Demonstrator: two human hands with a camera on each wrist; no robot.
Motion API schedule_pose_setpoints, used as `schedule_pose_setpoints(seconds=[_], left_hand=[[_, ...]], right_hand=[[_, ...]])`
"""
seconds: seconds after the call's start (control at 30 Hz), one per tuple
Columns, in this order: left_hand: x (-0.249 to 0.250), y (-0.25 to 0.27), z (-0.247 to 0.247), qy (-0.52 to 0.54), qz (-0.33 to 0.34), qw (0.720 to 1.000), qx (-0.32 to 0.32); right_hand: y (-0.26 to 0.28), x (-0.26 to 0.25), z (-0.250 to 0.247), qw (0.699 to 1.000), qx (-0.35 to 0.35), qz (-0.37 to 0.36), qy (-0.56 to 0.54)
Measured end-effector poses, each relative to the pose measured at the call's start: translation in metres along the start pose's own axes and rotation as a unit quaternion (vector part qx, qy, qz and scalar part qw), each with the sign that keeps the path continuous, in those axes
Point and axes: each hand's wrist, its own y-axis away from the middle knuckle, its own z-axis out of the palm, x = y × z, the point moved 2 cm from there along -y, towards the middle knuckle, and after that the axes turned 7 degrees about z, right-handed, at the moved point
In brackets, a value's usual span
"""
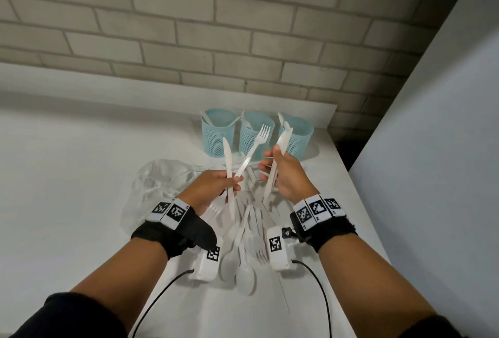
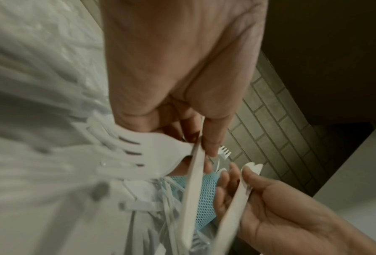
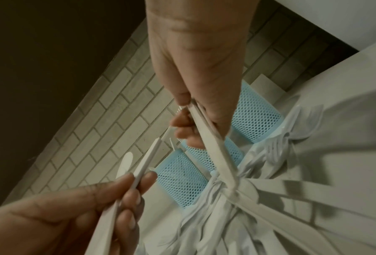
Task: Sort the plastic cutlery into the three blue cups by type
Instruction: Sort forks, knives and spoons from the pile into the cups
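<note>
My left hand (image 1: 235,182) pinches a white knife (image 1: 227,165) and a white fork (image 1: 259,137), both pointing up, the fork's tines in front of the middle cup. My right hand (image 1: 270,162) grips two white pieces with rounded ends (image 1: 283,140), spoons by their look, just before the right cup. Three blue mesh cups stand in a row by the wall: left (image 1: 217,136), middle (image 1: 248,146), right (image 1: 300,139), each with some white cutlery in it. In the right wrist view the right hand (image 3: 188,120) holds two handles (image 3: 213,143).
A pile of loose white forks, spoons and knives (image 1: 243,235) lies on the white table (image 1: 81,175) beneath my wrists. A crumpled clear plastic bag (image 1: 156,183) sits left of the pile. A brick wall stands behind the cups, a white panel (image 1: 432,148) at the right.
</note>
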Motion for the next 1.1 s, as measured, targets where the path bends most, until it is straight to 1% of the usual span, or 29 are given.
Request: schedule_pose_setpoints(seconds=[0.1, 0.17, 0.23, 0.33, 0.4, 0.43, 0.47, 0.53, 0.6, 0.7, 0.8, 0.93, 1.03, 1.1], left_hand=[[0.005, -0.001, 0.0, 0.012, 0.011, 1.0, 0.011], [0.007, -0.003, -0.001, 0.011, 0.016, 1.0, 0.013], [0.008, -0.005, -0.003, 0.015, 0.021, 0.999, 0.022], [0.01, -0.007, -0.007, 0.025, 0.028, 0.999, 0.038], [0.011, -0.009, -0.01, 0.033, 0.034, 0.998, 0.051], [0.012, -0.01, -0.012, 0.037, 0.038, 0.997, 0.06], [0.011, -0.011, -0.014, 0.042, 0.041, 0.996, 0.073], [0.01, -0.016, -0.021, 0.054, 0.046, 0.992, 0.107], [0.008, -0.02, -0.027, 0.067, 0.05, 0.987, 0.138], [0.009, -0.024, -0.035, 0.08, 0.06, 0.978, 0.18], [0.01, -0.026, -0.04, 0.101, 0.072, 0.968, 0.216], [0.008, -0.031, -0.044, 0.115, 0.07, 0.965, 0.225], [0.006, -0.033, -0.046, 0.12, 0.064, 0.968, 0.212], [0.005, -0.034, -0.047, 0.129, 0.062, 0.969, 0.2]], right_hand=[[-0.003, -0.003, 0.007, 1.0, -0.003, -0.017, 0.025], [-0.008, -0.006, 0.013, 0.999, 0.016, -0.027, 0.035], [-0.014, -0.009, 0.018, 0.998, 0.027, -0.017, 0.045], [-0.021, -0.014, 0.026, 0.995, 0.001, -0.009, 0.097], [-0.026, -0.021, 0.032, 0.989, -0.018, -0.028, 0.142], [-0.028, -0.026, 0.035, 0.988, -0.026, -0.04, 0.144], [-0.032, -0.033, 0.039, 0.989, -0.036, -0.048, 0.131], [-0.039, -0.05, 0.049, 0.993, -0.058, -0.072, 0.071], [-0.046, -0.067, 0.062, 0.991, -0.071, -0.112, 0.012], [-0.063, -0.085, 0.088, 0.982, -0.079, -0.168, -0.027], [-0.08, -0.089, 0.113, 0.978, -0.079, -0.188, -0.043], [-0.096, -0.081, 0.132, 0.984, -0.06, -0.166, 0.029], [-0.106, -0.072, 0.133, 0.984, -0.04, -0.143, 0.098], [-0.11, -0.069, 0.129, 0.979, -0.031, -0.138, 0.149]])
